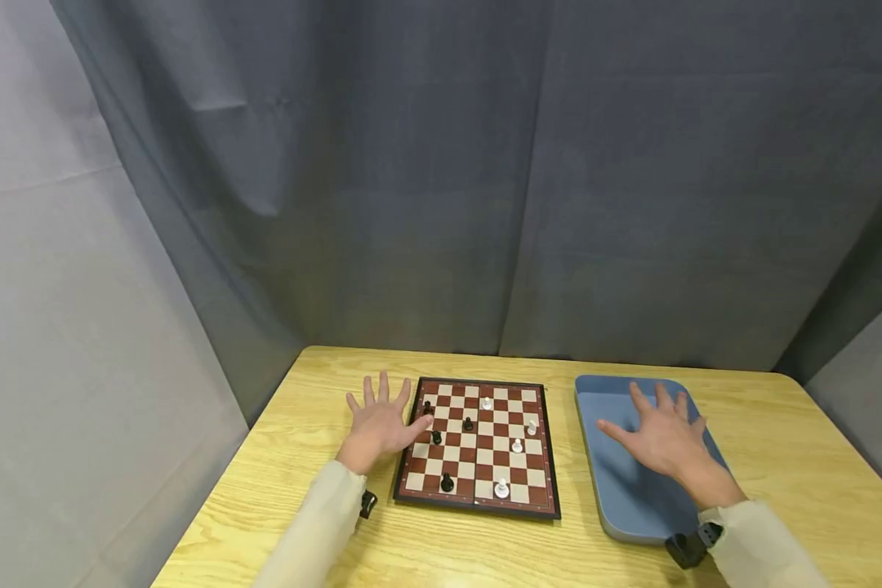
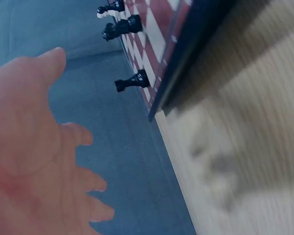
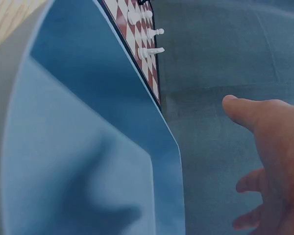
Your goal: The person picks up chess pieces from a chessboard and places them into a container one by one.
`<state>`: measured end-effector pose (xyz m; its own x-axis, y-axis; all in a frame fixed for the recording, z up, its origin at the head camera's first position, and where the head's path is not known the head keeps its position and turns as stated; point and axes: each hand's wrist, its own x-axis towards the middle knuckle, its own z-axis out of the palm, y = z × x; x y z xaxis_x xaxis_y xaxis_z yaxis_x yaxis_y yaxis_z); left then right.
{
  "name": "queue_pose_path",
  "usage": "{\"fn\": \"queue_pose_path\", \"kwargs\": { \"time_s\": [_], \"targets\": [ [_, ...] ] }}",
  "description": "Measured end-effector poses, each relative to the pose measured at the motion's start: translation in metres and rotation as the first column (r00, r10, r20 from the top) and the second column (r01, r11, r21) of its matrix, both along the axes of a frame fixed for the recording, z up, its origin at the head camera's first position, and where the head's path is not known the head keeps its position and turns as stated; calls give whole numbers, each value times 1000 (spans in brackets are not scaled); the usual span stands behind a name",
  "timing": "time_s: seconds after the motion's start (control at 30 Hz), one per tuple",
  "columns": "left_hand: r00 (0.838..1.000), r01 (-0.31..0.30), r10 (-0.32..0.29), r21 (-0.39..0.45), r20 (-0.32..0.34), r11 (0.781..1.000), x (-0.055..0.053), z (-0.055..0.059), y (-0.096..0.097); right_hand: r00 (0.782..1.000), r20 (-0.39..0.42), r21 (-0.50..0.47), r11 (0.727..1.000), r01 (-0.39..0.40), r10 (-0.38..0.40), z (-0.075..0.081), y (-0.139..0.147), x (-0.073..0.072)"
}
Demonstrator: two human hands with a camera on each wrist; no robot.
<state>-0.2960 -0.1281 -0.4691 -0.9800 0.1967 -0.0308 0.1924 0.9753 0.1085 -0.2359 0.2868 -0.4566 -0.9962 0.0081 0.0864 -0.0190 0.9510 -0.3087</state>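
Note:
A chessboard (image 1: 478, 508) in brown and white squares lies on the table. Several black chess pieces (image 1: 447, 483) stand on its left half, and several white chess pieces (image 1: 501, 488) on its right half. My left hand (image 1: 380, 425) hovers by the board's left edge with fingers spread, holding nothing; in the left wrist view its thumb is apart from the black chess pieces (image 2: 132, 81). Over the blue tray (image 1: 643, 510) is my right hand (image 1: 661, 441), fingers also spread and nothing held. Its shadow falls on the tray floor in the right wrist view.
The wooden table (image 1: 265, 490) carries the board and, to its right, the tray. A dark grey curtain (image 1: 426, 204) hangs behind the far edge. Light panels stand at the left and right. A dark device (image 1: 687, 549) is strapped to each wrist.

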Motion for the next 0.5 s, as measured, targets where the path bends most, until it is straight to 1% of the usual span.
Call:
{"fn": "queue_pose_path", "kwargs": {
  "time_s": [0.1, 0.23, 0.37, 0.5],
  "targets": [
    [999, 24, -24, 16, 23, 1000, 4, -2, -8, 999, -27, -25, 999, -32, 32, -2, -5, 1],
    [993, 80, -85, 59, 76, 995, 11, -5, -16, 997, -46, -68, 995, -73, 70, -5, -11, 4],
    [979, 146, -158, 98, 130, 984, 18, -10, -21, 994, -38, -100, 989, -105, 101, -7, -20, 7],
    [965, 190, -206, 111, 162, 976, 24, -15, -22, 991, -27, -116, 985, -130, 128, -8, -32, 10]
  ]
}}
